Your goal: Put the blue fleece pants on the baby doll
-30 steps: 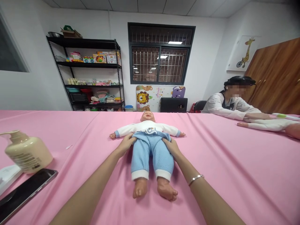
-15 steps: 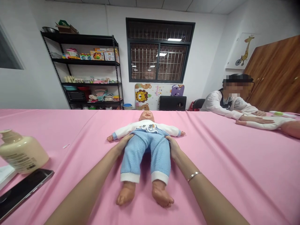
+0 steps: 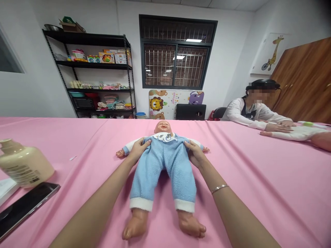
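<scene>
A baby doll [image 3: 162, 128] lies on its back in the middle of the pink table [image 3: 258, 179], head away from me and bare feet toward me. It wears a white top and light blue fleece trousers [image 3: 164, 168]. My left hand [image 3: 138, 148] grips the trousers' waistband on the doll's left side in view. My right hand [image 3: 194, 153], with a thin bracelet on the wrist, grips the waistband on the other side. The waistband sits high on the doll's chest, just below the chin.
A cream pump bottle [image 3: 23, 165] and a dark phone [image 3: 23, 208] lie at the table's left edge. A seated person [image 3: 254, 110] at the far right rests hands on another doll [image 3: 297, 132]. A black shelf with toys [image 3: 95, 72] stands against the back wall.
Both hands have drawn the blue trousers' waistband up from the doll's belly to its chest. The doll's legs now lie closer to me and more spread.
</scene>
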`<action>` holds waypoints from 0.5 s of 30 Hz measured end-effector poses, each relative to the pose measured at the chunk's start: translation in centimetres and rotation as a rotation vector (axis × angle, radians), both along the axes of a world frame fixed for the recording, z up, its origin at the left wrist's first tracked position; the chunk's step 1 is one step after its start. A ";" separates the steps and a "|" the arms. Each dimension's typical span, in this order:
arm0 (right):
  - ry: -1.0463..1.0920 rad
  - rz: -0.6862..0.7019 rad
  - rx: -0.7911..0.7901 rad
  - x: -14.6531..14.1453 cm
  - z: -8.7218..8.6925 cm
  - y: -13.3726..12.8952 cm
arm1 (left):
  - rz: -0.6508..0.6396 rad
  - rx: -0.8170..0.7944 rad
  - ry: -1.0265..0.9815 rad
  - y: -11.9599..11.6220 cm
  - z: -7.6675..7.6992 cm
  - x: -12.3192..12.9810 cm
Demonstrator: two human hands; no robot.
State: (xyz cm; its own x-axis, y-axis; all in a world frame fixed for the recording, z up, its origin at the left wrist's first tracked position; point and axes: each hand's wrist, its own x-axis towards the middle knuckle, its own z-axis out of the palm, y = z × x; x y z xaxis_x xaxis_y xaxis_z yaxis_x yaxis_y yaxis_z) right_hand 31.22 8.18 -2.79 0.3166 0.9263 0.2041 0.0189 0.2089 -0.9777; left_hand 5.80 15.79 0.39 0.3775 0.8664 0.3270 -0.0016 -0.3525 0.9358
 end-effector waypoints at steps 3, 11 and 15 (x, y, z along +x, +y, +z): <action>-0.001 -0.009 -0.016 0.3 -1.1 0.5 | 0.128 0.123 0.195 0.3 -0.6 0.6; -0.420 -0.224 -0.092 -0.2 -1.4 0.4 | 0.188 0.062 0.454 -0.5 -0.6 -0.7; 0.024 0.013 -0.046 -1.3 -0.7 0.1 | 0.051 -0.060 0.080 -0.9 -0.8 0.0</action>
State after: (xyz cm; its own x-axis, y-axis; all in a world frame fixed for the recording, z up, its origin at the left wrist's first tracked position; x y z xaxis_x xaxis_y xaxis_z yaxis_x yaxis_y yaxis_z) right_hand 29.88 8.24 -3.51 0.3089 0.9386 0.1539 -0.0075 0.1642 -0.9864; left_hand 5.77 14.84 -0.37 0.3553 0.9023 0.2442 0.0901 -0.2931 0.9518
